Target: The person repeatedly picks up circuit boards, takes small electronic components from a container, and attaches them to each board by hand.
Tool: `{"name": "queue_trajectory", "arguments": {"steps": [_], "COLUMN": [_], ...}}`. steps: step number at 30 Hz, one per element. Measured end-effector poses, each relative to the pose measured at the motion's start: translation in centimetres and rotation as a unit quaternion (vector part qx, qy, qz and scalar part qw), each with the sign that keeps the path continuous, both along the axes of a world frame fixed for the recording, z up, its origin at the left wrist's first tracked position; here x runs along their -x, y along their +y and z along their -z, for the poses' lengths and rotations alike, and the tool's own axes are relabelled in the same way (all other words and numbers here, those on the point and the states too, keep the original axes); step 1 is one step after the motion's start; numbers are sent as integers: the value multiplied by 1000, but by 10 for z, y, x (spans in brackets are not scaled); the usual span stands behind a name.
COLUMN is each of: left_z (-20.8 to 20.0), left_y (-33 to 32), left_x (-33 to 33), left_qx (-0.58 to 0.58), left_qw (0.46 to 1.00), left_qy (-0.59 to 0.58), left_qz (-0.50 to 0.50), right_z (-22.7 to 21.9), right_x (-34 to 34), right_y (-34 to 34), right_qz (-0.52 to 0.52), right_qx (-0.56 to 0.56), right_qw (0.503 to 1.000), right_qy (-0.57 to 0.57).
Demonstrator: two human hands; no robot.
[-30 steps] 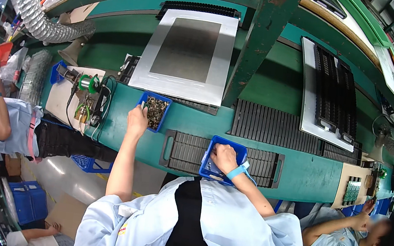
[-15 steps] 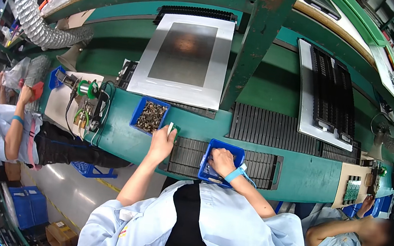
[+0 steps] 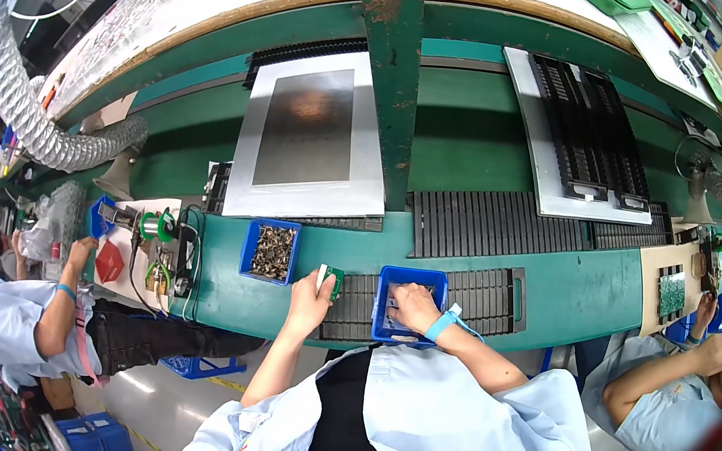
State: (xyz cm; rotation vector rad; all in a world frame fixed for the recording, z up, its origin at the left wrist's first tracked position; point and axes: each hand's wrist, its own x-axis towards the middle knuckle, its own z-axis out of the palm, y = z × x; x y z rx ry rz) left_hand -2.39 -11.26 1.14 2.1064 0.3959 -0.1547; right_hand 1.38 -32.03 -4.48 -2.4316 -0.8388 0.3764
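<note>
My left hand (image 3: 309,304) is closed on a small green circuit board (image 3: 333,284) with a white part along one side. It hovers over the left end of a black slotted tray (image 3: 352,306). Fingers of my right hand (image 3: 416,308) reach down into a blue bin (image 3: 413,276) that sits across the tray. They are bent together there, and whatever is between their tips is too small to make out. To the left of the board stands a second blue bin (image 3: 247,247), filled with small brass-coloured parts (image 3: 274,251).
Black slotted racks (image 3: 498,225) lie along the green bench (image 3: 216,284). Behind stands a white-framed dark panel (image 3: 310,128), left of a green post (image 3: 385,74). A solder spool (image 3: 157,225) and cables are at left. Co-workers sit on both sides.
The view has turned, shifting the bench in the picture. My left hand still holds the circuit board, which now shows more of its green face. My right hand stays inside the blue bin.
</note>
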Motion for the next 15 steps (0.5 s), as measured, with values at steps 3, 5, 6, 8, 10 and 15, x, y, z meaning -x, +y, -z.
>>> {"name": "queue_trajectory", "arguments": {"steps": [3, 5, 6, 8, 10, 15], "left_z": [-3, 0, 3, 5, 3, -4], "left_y": [-2, -1, -1, 0, -2, -10], "left_x": [1, 2, 3, 4, 5, 6], "left_qx": [17, 16, 16, 15, 15, 24], "left_qw": [1000, 1000, 1000, 1000, 1000, 999], "left_qy": [1, 4, 6, 11, 17, 35], "left_qz": [-9, -8, -5, 1, 2, 15], "right_z": [-3, -2, -2, -2, 4, 7], "right_x": [2, 1, 1, 0, 1, 1], "right_y": [2, 4, 4, 5, 5, 1], "right_qz": [0, -7, -13, -24, -32, -32], "right_qx": [-14, 2, 18, 51, 46, 32], "right_qw": [999, 1000, 999, 998, 996, 990], "right_qy": [-29, -31, -32, -35, -66, -134]}}
